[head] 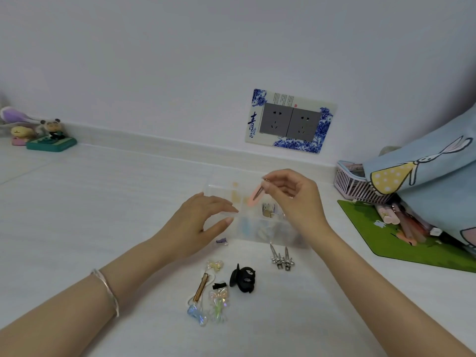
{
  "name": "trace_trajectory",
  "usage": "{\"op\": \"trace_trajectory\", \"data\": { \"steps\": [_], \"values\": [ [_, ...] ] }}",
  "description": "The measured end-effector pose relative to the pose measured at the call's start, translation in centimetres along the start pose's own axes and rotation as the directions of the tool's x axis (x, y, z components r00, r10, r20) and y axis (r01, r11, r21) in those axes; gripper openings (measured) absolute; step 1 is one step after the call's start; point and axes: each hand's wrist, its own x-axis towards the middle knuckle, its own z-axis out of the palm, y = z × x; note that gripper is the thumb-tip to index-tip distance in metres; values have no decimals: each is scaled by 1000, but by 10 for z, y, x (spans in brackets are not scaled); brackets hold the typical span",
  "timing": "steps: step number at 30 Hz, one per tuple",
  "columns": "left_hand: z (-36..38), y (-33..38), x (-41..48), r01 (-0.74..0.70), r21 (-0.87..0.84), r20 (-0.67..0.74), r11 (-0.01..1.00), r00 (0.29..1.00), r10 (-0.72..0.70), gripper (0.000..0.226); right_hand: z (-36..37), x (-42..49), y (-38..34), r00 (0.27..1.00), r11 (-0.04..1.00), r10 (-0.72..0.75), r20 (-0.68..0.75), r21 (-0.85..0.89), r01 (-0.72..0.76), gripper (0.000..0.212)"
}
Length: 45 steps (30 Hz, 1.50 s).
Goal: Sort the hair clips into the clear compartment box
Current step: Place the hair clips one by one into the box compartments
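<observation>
1. Nearest us, the clips waiting their turn lie loose on the white table (103, 202): a blue bow clip (197, 315), a green-and-pink bow clip (218, 304), a gold bar clip (201, 287) and a black claw clip (243, 278). They are spread apart, I'd say so each can be picked up singly.
2. Just beyond, a pair of silver clips (281, 258) lies side by side near the box's front wall, and a small purple clip (222, 241) sits by the left thumb.
3. Now the clear box (270, 231) itself, with several compartments already holding clips, though their contents are blurred.
4. The left hand (203, 222) pinches the box's left edge between thumb and fingers, likely to steady it or its lid.
5. The right hand (291, 197) grips a pink snap clip (253, 197) by its top end, fingertips closed on it, so it hangs point-down over a back compartment, ready to drop in, by my reckoning.
6. Farther off, a pink basket (350, 184) and a wall socket (289, 122) play no part.
</observation>
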Motion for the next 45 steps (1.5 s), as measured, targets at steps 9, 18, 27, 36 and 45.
{"op": "trace_trajectory", "data": {
  "steps": [9, 18, 27, 36, 45],
  "values": [
    [-1, 2, -4, -7, 21, -25, 1000, 1000, 7, 34, -4, -6, 3, 969, 870, 35, 244, -485, 91, 16],
    [-2, 5, -3, -17, 18, -43, 1000, 999, 18, 40, -45, -83, 31, 897, 887, 264, 354, -454, -82, 31],
    [0, 9, -5, -6, 13, -51, 1000, 999, 6, 31, -34, -94, 36, 924, 928, 165, 344, -371, -27, 22],
    [0, 11, -5, -9, 25, -53, 1000, 999, 10, 28, -24, -94, 42, 973, 869, 154, 172, -492, -51, 16],
    [0, 11, -6, -11, 22, -47, 1000, 999, 12, 27, -29, -94, 37, 929, 943, 302, 214, -208, -259, 15]
  ]
}}
